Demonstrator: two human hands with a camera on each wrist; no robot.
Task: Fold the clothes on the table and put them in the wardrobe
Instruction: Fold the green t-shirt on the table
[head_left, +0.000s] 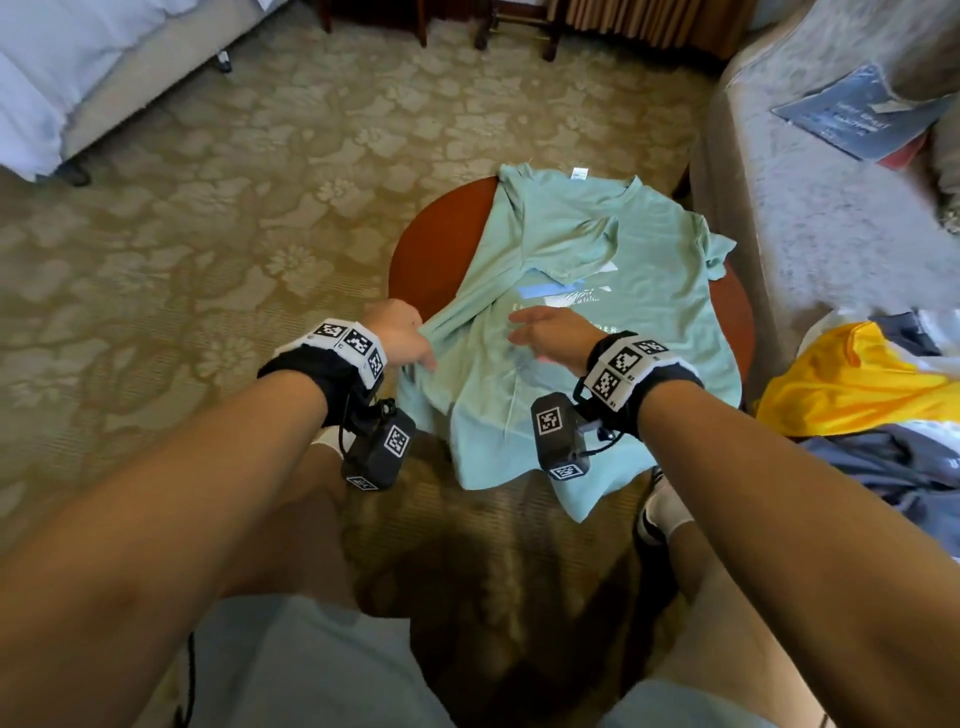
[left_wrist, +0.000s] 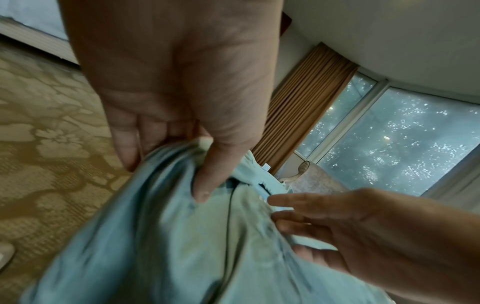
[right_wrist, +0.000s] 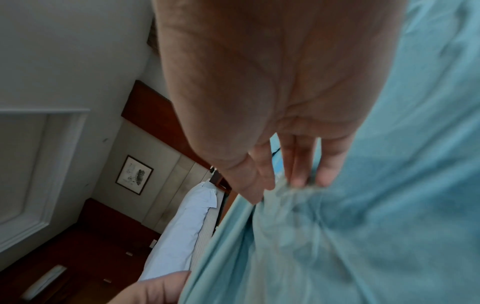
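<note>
A mint-green T-shirt (head_left: 613, 280) with a white and blue print lies spread on the small round wooden table (head_left: 415, 244), its hem hanging over the near edge. My left hand (head_left: 402, 335) grips a bunched fold at the shirt's left side; in the left wrist view the thumb and fingers of that left hand (left_wrist: 182, 131) pinch the cloth (left_wrist: 166, 236). My right hand (head_left: 548, 330) lies on the shirt's middle with straight, spread fingers, and in the right wrist view the right hand's fingertips (right_wrist: 298, 179) touch the fabric (right_wrist: 376, 205).
A pile of other clothes, a yellow one (head_left: 852, 379) and grey ones (head_left: 893, 462), lies at the right. A grey sofa (head_left: 810, 197) with a blue folder (head_left: 857, 114) stands behind the table. A white bed (head_left: 67, 67) is far left. Patterned carpet (head_left: 234, 208) surrounds the table.
</note>
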